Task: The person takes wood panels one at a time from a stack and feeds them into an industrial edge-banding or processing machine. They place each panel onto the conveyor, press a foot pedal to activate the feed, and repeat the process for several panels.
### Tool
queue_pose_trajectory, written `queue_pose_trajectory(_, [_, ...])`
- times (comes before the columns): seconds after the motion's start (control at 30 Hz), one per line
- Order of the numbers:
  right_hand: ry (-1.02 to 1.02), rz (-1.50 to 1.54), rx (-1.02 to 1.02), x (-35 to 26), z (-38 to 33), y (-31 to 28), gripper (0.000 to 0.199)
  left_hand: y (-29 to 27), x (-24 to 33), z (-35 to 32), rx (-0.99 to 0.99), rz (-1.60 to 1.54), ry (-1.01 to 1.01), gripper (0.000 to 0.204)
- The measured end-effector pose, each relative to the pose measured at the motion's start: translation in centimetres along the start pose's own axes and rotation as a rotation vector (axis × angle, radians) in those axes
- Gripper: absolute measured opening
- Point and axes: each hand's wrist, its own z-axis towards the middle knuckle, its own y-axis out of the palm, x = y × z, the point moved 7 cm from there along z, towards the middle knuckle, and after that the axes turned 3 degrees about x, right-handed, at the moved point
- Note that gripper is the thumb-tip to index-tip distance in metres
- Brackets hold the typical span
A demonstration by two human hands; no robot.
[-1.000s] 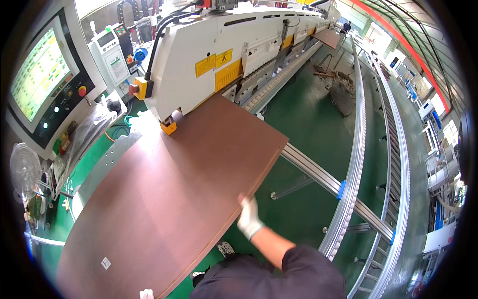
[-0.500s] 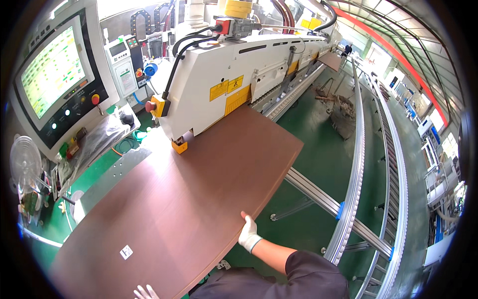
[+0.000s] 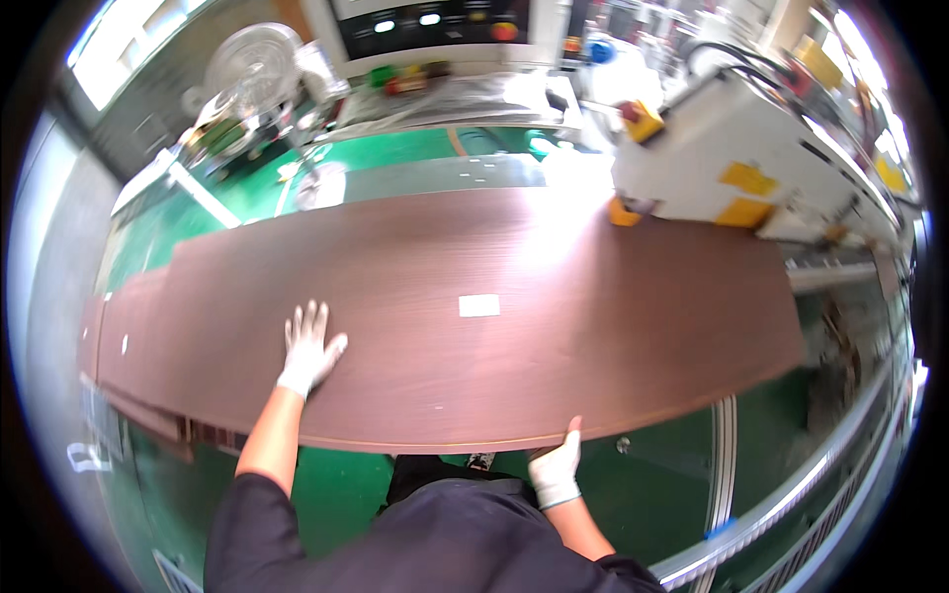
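Note:
A long brown wood-grain panel (image 3: 415, 257) lies across the view in front of me, its near edge close to my body. My left hand (image 3: 309, 351), in a white glove, rests on its top face with fingers spread and thumb out. At the near edge, right of my body, my gloved right hand (image 3: 557, 466) grips the panel, thumb up at the rim; its fingers are hidden underneath. A white label (image 3: 479, 305) sits on the panel between and beyond my hands. The panel's far right part meets the white machine (image 3: 682, 163) beside its yellow corner block (image 3: 622, 212).
More brown panels (image 3: 138, 326) lie at the left. Beyond the panel stand a control console (image 3: 435, 35), a fan (image 3: 255, 64) and a plastic-covered shelf (image 3: 455, 104). Metal rails (image 3: 725, 465) run at the right over a green floor (image 3: 643, 504).
My view has swung left, bringing my whole left hand, the fan and the panels at the left into sight. My right hand still holds the panel's near edge.

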Motion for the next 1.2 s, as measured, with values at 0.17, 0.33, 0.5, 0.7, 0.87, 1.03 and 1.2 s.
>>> queue_pose_trajectory(0.17, [-0.103, -0.013, 0.065, 0.8, -0.5, 0.7, 0.071, -0.3, -1.9, 4.2, -0.008, 0.112, -0.181, 0.084])
queue_pose_trajectory(0.33, [-0.244, -0.022, 0.168, -4.0, 0.4, -0.7, 0.072, -1.2, 2.5, 5.3, 0.003, 0.100, -0.091, 0.086])
queue_pose_trajectory(0.5, [-0.316, -0.043, 0.241, -9.9, 1.8, -1.1, 0.071, -1.3, 8.3, 8.6, 0.004, 0.075, -0.021, 0.088])
queue_pose_trajectory(0.7, [-0.446, -0.134, 0.137, -17.5, 6.6, -6.2, 0.072, -1.2, 14.8, 10.5, 0.047, 0.035, 0.084, 0.091])
queue_pose_trajectory(0.87, [-0.427, -0.112, 0.253, -19.5, 5.7, -4.6, 0.071, -2.3, 19.1, 10.5, -0.016, -0.020, 0.242, 0.085])
queue_pose_trajectory(1.03, [-0.207, -0.084, 0.127, -6.5, 0.9, -0.1, 0.069, -0.1, 11.2, 8.8, 0.144, -0.121, 0.405, 0.074])
queue_pose_trajectory(1.2, [-0.184, -0.032, 0.118, -0.9, 1.2, 0.4, 0.079, -2.4, -12.7, 2.9, 0.416, 0.179, -0.270, 0.070])
